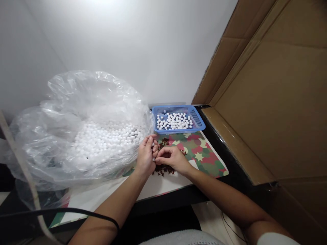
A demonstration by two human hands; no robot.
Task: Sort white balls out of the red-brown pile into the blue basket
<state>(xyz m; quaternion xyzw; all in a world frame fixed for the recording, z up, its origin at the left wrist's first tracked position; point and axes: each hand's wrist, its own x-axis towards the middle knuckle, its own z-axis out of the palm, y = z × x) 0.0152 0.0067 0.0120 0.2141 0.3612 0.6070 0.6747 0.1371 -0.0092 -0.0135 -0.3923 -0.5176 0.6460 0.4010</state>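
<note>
My left hand [146,154] is curled closed around small white balls [153,144], a few of which show between its fingers. Against it, my right hand [173,159] makes a pinch with thumb and forefinger; whatever lies between those fingertips is too small to make out. Beneath both hands spreads a heap of small dark reddish-brown pieces [163,170], partly hidden by them. To the left, a large clear plastic bag [102,81] lies wide open, with a mass of white balls [102,139] inside. Behind the hands, a blue basket [200,124] contains more white balls [176,120].
A camouflage-patterned sheet [212,160] and white paper [87,200] cover part of the black table [176,195]. Tall cardboard [276,102] borders the right side, and a pale wall [153,51] rises behind. A black cable [76,210] crosses by my left forearm.
</note>
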